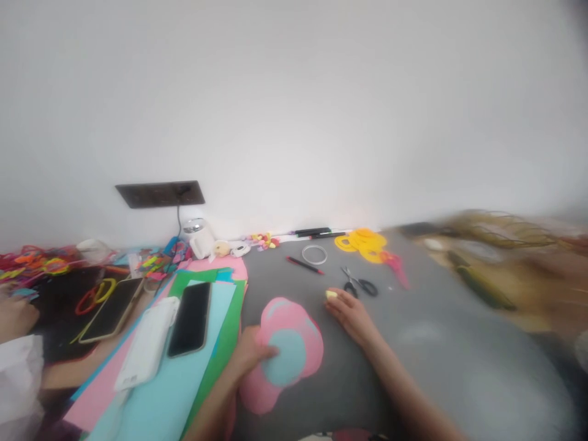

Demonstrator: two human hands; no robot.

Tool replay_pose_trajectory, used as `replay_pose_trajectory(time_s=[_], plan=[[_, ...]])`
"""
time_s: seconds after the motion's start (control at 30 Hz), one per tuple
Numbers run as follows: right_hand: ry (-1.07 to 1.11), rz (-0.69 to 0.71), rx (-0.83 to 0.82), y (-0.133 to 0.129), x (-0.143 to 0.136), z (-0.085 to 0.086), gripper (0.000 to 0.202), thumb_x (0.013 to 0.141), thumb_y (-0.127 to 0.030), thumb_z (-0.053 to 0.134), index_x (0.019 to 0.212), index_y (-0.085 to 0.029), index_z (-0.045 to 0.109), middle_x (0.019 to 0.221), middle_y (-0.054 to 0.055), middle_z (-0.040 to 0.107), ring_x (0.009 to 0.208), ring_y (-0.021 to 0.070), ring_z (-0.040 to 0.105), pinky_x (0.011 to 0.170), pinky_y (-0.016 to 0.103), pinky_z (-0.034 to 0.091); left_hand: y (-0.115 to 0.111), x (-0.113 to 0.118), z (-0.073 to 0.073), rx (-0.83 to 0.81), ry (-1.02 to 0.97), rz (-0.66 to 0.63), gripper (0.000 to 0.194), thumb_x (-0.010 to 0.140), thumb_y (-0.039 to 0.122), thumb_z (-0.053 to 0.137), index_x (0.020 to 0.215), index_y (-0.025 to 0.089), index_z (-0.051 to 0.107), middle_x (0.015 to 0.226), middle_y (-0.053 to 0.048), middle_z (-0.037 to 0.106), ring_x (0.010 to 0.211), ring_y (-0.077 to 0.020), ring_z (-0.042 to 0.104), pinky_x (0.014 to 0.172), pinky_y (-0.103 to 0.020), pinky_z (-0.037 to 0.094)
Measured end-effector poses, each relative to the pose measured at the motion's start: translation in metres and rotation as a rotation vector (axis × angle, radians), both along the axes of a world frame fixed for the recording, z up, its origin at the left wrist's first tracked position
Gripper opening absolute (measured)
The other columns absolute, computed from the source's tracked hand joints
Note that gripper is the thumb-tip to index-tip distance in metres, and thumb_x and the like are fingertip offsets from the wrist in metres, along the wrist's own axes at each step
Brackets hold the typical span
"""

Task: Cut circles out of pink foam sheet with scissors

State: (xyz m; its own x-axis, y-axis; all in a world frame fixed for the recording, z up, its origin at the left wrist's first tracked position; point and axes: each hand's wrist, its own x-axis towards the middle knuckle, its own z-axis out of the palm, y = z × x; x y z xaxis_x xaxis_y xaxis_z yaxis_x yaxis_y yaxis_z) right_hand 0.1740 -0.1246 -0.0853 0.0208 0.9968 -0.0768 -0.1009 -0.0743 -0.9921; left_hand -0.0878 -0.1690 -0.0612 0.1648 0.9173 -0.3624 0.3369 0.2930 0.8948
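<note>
Pinching with left hand (249, 354) blue-centred pink paper flower (289, 356), with right hand (353, 313) small pale-yellow piece (331, 294); likely light, creasable, best edge-held.

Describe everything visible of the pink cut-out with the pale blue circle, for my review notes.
The pink, flat, lobed cut-out looks like paper or thin foam. A pale blue circle lies on its middle, and pale blue marks show near its upper edge. It is tilted over the grey tabletop; whether its far edge touches down is unclear. The left hand grips it at its left side, thumb across the front onto the circle. Blur hides finer detail.
</note>
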Motion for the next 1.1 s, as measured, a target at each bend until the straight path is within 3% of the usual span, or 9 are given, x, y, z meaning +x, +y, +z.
replay_pose_trajectory(time_s=[0.17,0.33,0.43,0.53,0.6,0.7,0.87,1.0,1.1], plan=[[0.225,-0.049,-0.131,-0.018,0.03,-0.001,0.05,0.065,-0.048,0.074,0.104,-0.019,0.064,0.096,0.007,0.069,0.078,0.0168,0.066,0.077,0.031,0.054,0.052,-0.002,0.003,0.108,0.099,0.113,0.036,0.053,0.031,0.072,0.08,0.009,0.065,0.075,-0.007,0.067,0.072,-0.0224,0.06,0.061,-0.03,0.046],[0.363,-0.051,-0.221,-0.024,0.033,0.001,0.047,0.064,-0.042,0.078,0.102,-0.018,0.066,0.093,0.007,0.07,0.077,0.017,0.066,0.075,0.03,0.054,0.087,0.003,0.014,0.208,0.273,0.125,0.034,0.054,0.027,0.072,0.082,0.01,0.064,0.085,-0.01,0.068,0.081,-0.025,0.062,0.068,-0.031,0.047],[0.313,0.004,-0.212,-0.022,0.029,0.003,0.047,0.064,-0.043,0.078,0.102,-0.018,0.066,0.094,0.008,0.07,0.08,0.0176,0.066,0.077,0.03,0.054,0.085,0.006,0.022,0.282,0.412,0.151,0.048,0.053,0.023,0.073,0.097,0.01,0.062,0.101,-0.014,0.065,0.099,-0.031,0.058,0.083,-0.038,0.045],[0.239,0.054,-0.195,-0.014,0.02,0.005,0.045,0.063,-0.044,0.078,0.098,-0.017,0.067,0.091,0.008,0.07,0.077,0.0172,0.066,0.074,0.03,0.054,0.07,0.009,0.024,0.405,0.514,0.205,0.06,0.068,0.028,0.063,0.124,0.012,0.049,0.129,-0.017,0.049,0.125,-0.0319,0.039,0.101,-0.045,0.031],[0.224,0.069,-0.184,-0.003,0.01,0.006,0.044,0.064,-0.046,0.077,0.094,-0.015,0.067,0.085,0.008,0.07,0.072,0.0167,0.066,0.072,0.03,0.054,0.057,0.013,0.02,0.472,0.551,0.184,0.062,0.073,0.031,0.06,0.131,0.014,0.043,0.135,-0.016,0.043,0.13,-0.0298,0.033,0.105,-0.045,0.026],[0.236,0.08,-0.149,0.021,-0.008,0.006,0.046,0.063,-0.048,0.077,0.09,-0.013,0.066,0.078,0.007,0.07,0.069,0.0167,0.066,0.073,0.032,0.054,0.039,0.023,0.003,0.594,0.709,0.015,0.06,0.081,0.038,0.054,0.133,0.012,0.043,0.143,-0.019,0.037,0.135,-0.0313,0.027,0.109,-0.047,0.021],[0.248,0.037,-0.076,0.064,-0.035,0.009,0.05,0.057,-0.05,0.078,0.086,-0.011,0.065,0.074,0.007,0.069,0.069,0.0183,0.067,0.076,0.036,0.054,0.029,0.039,-0.022,0.558,0.859,-0.118,0.06,0.08,0.039,0.057,0.134,0.015,0.044,0.147,-0.021,0.031,0.137,-0.0374,0.02,0.108,-0.06,0.013],[0.239,-0.078,-0.034,0.088,-0.041,0.006,0.052,0.054,-0.05,0.079,0.084,-0.011,0.065,0.07,0.006,0.068,0.07,0.0192,0.067,0.077,0.037,0.054,0.037,0.042,-0.019,0.533,0.859,-0.102,0.056,0.08,0.036,0.058,0.131,0.016,0.048,0.145,-0.02,0.035,0.136,-0.0378,0.025,0.107,-0.062,0.013],[0.226,-0.174,-0.016,0.099,-0.04,0.002,0.051,0.054,-0.051,0.078,0.084,-0.012,0.064,0.066,0.004,0.067,0.068,0.0188,0.065,0.075,0.036,0.054,0.054,0.038,-0.004,0.538,0.68,0.0,0.052,0.076,0.04,0.062,0.12,0.014,0.058,0.134,-0.02,0.049,0.132,-0.0386,0.033,0.107,-0.06,0.017]])
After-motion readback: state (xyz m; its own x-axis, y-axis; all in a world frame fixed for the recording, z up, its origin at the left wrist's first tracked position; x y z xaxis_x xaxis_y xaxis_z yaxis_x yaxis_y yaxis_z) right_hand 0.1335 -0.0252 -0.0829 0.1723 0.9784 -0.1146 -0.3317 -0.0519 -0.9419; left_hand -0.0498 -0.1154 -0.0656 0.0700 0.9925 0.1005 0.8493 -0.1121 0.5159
